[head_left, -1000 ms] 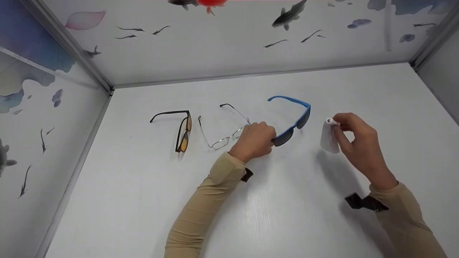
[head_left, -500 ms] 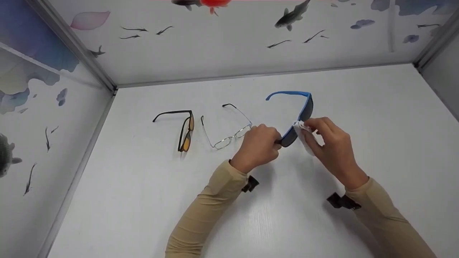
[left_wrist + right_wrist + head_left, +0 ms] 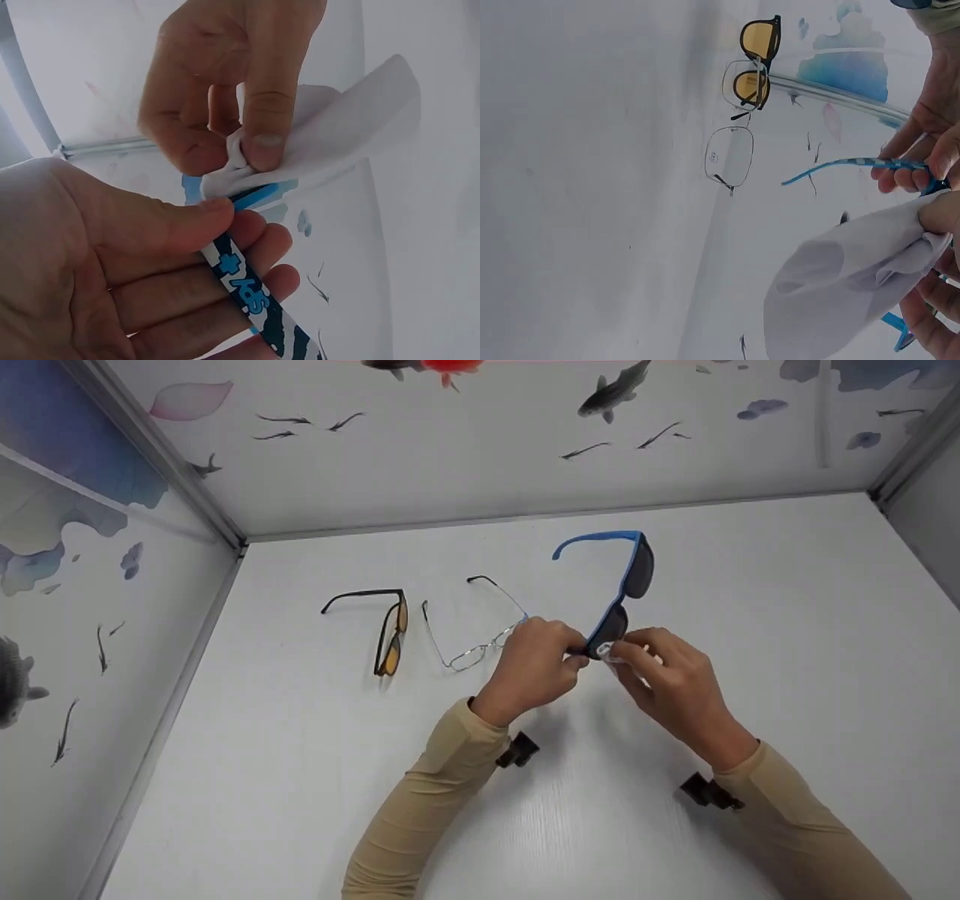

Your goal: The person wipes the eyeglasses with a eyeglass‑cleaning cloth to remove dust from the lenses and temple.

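White covers the table [image 3: 300, 780] beneath the work; above it, we see the right hand [image 3: 675, 682] close beside the left hand [image 3: 532, 671], where a second ago it stood well apart; between them we find the blue sunglasses [image 3: 621, 596], their far end now higher in the head view; the left thumb and fingers pinch the patterned side arm [image 3: 251, 289]; farther left, the black-framed glasses [image 3: 392, 658] and wire-framed glasses [image 3: 469, 658] lie where they did; the pale cloth [image 3: 817, 292], pinched between right thumb and fingers, has shifted from the middle of the sunglasses to the lens [image 3: 613, 624] nearer the left hand; we take this to mean that wiping is under way there, though we cannot tell how firmly the cloth presses.
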`<state>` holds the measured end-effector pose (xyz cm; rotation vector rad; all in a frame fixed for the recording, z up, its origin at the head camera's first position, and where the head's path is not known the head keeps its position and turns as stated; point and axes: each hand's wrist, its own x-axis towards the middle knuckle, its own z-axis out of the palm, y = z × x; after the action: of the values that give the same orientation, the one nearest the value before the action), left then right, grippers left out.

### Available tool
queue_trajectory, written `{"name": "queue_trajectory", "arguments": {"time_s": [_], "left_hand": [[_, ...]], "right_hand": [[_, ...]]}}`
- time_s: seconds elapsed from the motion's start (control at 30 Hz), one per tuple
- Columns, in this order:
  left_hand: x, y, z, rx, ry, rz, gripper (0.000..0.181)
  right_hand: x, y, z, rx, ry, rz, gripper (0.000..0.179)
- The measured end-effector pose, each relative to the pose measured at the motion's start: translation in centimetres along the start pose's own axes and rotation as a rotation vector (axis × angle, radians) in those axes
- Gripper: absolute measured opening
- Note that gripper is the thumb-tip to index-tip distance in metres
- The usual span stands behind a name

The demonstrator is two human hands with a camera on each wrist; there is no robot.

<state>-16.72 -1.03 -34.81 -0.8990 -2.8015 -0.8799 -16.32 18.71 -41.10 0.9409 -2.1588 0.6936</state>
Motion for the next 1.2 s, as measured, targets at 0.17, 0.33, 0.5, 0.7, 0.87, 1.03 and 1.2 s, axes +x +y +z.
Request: {"name": "queue_trajectory", "arguments": {"time_s": [0.17,0.33,0.5,0.7,0.87,1.03,1.2], "left_hand": [[-0.3,0.6,-0.3,-0.006,-0.07,-0.036,0.008],[-0.4,1.0,0.1,0.033,-0.073,-0.038,0.006],[-0.7,0.8,0.2,0.008,-0.033,-0.053,0.007],[-1.0,0.1,-0.7,-0.083,-0.028,-0.065,0.007],[-1.1,-0.2,-1.0,-0.083,-0.073,-0.029,0.009],[-1.0,-0.3,-0.9,-0.075,-0.078,-0.015,0.009],[-0.9,-1.0,-1.1,-0.149,-0.022,-0.027,0.008]], "right_hand": [[1.0,0.4,-0.9,-0.088,0.065,0.068,0.031],[2.0,-0.3,-0.9,-0.056,0.099,0.079,0.034],[1.4,-1.2,-0.4,0.016,0.032,-0.017,0.024],[0.5,-0.8,-0.2,0.01,-0.005,-0.031,0.02],[1.5,-0.3,-0.4,-0.03,0.086,0.07,0.032],[3.1,-0.9,-0.3,-0.018,0.1,0.041,0.03],[3.7,-1.5,0.0,0.048,0.022,-0.074,0.03]]}}
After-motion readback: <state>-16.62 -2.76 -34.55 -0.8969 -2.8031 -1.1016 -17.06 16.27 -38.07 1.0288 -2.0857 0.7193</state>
